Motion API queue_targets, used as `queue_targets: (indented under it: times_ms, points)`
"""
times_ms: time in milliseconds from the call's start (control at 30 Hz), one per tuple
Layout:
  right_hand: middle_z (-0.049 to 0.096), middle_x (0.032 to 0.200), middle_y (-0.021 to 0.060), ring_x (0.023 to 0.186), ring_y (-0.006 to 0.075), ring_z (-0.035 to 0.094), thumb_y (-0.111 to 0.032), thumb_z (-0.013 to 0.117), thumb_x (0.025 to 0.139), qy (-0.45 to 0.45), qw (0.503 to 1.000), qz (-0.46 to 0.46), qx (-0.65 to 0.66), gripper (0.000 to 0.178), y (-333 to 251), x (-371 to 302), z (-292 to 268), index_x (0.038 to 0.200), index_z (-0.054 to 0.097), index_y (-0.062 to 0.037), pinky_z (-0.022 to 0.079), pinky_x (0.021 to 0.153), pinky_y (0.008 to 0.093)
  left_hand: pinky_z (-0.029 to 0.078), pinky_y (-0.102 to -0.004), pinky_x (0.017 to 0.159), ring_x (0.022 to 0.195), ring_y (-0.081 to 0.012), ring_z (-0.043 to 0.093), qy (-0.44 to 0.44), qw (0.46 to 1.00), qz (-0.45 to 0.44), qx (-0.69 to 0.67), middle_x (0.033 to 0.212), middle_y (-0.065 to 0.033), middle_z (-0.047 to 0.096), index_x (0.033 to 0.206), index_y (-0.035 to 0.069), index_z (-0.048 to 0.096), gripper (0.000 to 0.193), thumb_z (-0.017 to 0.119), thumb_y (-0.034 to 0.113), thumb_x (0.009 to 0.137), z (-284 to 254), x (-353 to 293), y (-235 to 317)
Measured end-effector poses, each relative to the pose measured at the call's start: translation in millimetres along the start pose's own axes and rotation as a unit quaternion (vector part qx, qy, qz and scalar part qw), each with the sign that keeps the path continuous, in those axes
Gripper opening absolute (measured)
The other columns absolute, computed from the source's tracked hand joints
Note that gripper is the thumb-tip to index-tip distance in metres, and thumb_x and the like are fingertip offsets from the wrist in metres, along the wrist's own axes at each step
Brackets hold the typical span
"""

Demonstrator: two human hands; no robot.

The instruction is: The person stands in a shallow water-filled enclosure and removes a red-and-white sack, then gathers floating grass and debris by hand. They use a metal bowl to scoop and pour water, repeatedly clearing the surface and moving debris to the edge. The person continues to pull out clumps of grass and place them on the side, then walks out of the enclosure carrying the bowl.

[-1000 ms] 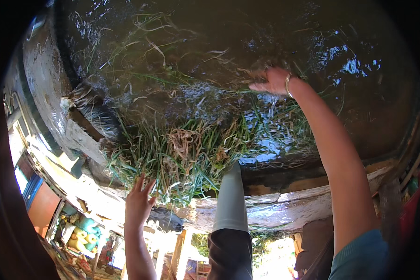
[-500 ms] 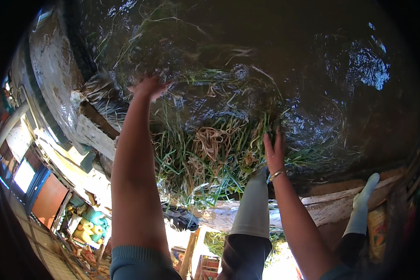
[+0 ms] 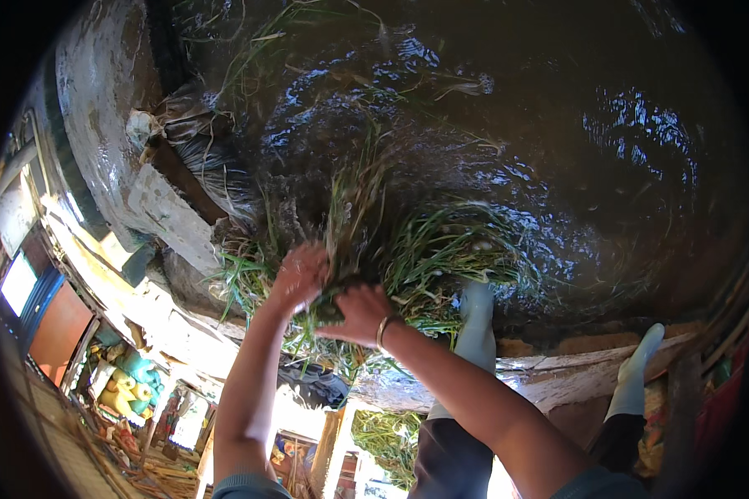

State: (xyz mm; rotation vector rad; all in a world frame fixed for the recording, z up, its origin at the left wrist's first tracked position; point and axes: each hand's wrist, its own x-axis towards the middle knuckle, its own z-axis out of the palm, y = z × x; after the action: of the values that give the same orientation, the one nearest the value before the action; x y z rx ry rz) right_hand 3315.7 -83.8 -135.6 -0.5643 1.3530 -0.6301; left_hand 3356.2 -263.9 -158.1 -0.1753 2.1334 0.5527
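Both hands are together at the near edge of dark water, on a mass of long wet green grass (image 3: 441, 245). My left hand (image 3: 302, 274) is at the left side of the grass, its fingers blurred by motion and partly hidden by stalks. Just right of it, my right hand (image 3: 359, 314), with a bangle at the wrist, presses down on the stalks. Its thumb and fingers are spread apart, the tips sunk among the blades. Between the hands a loose strand of grass (image 3: 358, 195) trails out into the churned water.
A pale wall edge (image 3: 100, 108) curves along the left, with a dark plastic sheet (image 3: 212, 166) at its corner. My light rubber boots (image 3: 477, 320) stand at the water's edge by a whitish log (image 3: 574, 374). Yellow and teal bundles (image 3: 133, 387) lie lower left.
My left hand has come back from the water toward me, and my right hand has swung left beside it. The grass is bunched and shifted, with its right part swept outward.
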Motion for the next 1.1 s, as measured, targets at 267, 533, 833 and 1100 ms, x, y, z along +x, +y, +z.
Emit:
queue_targets:
  times_ms: [267,533,833,1100]
  points:
    - [0.052,0.132,0.0103,0.128,0.0289,0.041,-0.050,0.052,0.086,-0.048,0.934,-0.163,-0.316,0.050,-5.2,0.4,89.4,0.124,0.060,-0.0191,0.017,0.108,0.0572,0.026,-0.0542,0.107,0.128,-0.0375,0.039,0.115,0.992,-0.003,0.048,0.133,-0.0163,0.049,0.114,0.004,0.059,0.052,0.038,0.047,0.092,96.8,-127.5,-1.4]
    - [0.053,0.132,0.0042,0.129,0.0257,0.041,-0.024,0.063,0.082,0.223,0.966,-0.130,0.018,0.040,27.7,-115.2,28.3,0.121,0.061,-0.0175,0.024,0.111,0.0466,0.024,-0.0551,0.109,0.134,-0.0361,0.033,0.121,0.983,-0.023,0.134,0.136,-0.0186,0.046,0.124,0.004,0.051,0.053,0.028,0.041,0.094,142.3,-114.1,-35.3]
    - [0.029,0.147,0.0223,0.134,0.0382,0.032,-0.062,0.064,0.076,0.638,0.690,0.320,-0.119,0.076,474.7,-425.6,-224.3,0.138,0.043,-0.0231,0.029,0.108,0.0424,0.019,-0.0471,0.114,0.136,-0.0341,0.030,0.141,0.980,-0.043,0.135,0.146,-0.0128,0.037,0.136,0.009,0.045,0.047,0.034,0.030,0.095,137.6,-111.2,-47.2]
    - [0.062,0.105,0.0136,0.097,0.0285,0.057,-0.052,0.048,0.092,0.555,0.746,0.322,0.178,0.059,511.5,-397.9,-78.3,0.120,0.057,-0.0010,0.043,0.086,0.0393,0.022,-0.0447,0.113,0.135,-0.0288,0.032,0.154,0.974,-0.023,0.162,0.143,-0.0137,0.040,0.130,0.006,0.049,0.044,0.031,0.026,0.096,134.6,-105.6,-45.3]
